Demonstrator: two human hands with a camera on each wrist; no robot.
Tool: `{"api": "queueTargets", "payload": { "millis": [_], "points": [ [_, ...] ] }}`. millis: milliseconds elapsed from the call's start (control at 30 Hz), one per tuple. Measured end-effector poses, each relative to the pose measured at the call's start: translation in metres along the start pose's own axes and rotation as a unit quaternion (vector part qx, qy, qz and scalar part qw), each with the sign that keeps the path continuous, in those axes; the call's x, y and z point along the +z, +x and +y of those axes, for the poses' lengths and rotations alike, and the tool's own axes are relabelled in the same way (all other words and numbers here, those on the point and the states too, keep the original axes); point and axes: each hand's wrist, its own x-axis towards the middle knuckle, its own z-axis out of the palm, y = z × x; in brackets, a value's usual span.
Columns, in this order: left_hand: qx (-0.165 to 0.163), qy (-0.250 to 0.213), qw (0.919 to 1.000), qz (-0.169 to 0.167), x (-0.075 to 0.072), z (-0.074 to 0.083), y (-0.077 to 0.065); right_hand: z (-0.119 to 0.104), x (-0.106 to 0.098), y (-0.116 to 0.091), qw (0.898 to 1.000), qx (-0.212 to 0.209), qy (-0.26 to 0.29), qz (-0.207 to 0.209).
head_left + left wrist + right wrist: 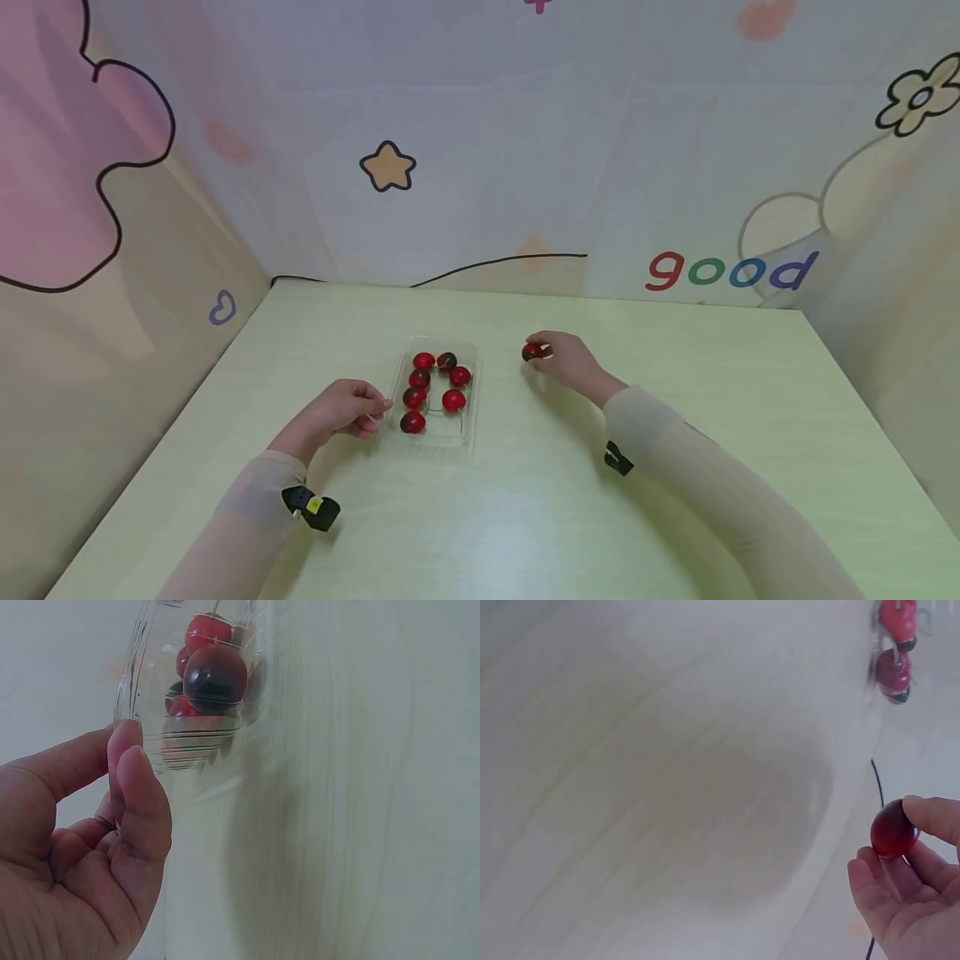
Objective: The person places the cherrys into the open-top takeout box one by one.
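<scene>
A clear plastic tray [446, 429] lies on the table with several dark red cherries [453, 401] in two rough columns. Thumb and fingers of my left hand [345, 408] pinch the tray's left edge, and the left wrist view shows the clear wall [129, 694] at the fingertips. To the right of the tray, my right hand [572, 363] holds a single red and dark cherry [532, 352] between thumb and fingers. In the right wrist view that glossy cherry [894, 831] appears above the table, apart from those in the tray.
The pale green table [525, 517] stretches around the tray on all sides. Behind it hangs a printed cloth backdrop [480, 192] with a star, a flower and the word "good". More cloth [135, 358] closes off the left side.
</scene>
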Motion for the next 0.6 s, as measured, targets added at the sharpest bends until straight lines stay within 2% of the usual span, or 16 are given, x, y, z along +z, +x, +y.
{"api": "queueTargets", "payload": {
  "millis": [400,600],
  "points": [
    [-0.001,0.002,1.0000,0.002,0.000,0.001,-0.001,-0.025,0.001,-0.009,0.999,-0.044,0.006,-0.015],
    [0.001,0.001,1.0000,0.000,0.000,0.002,-0.002,-0.044,0.004,-0.016,0.997,-0.064,0.019,-0.040]
  ]
}}
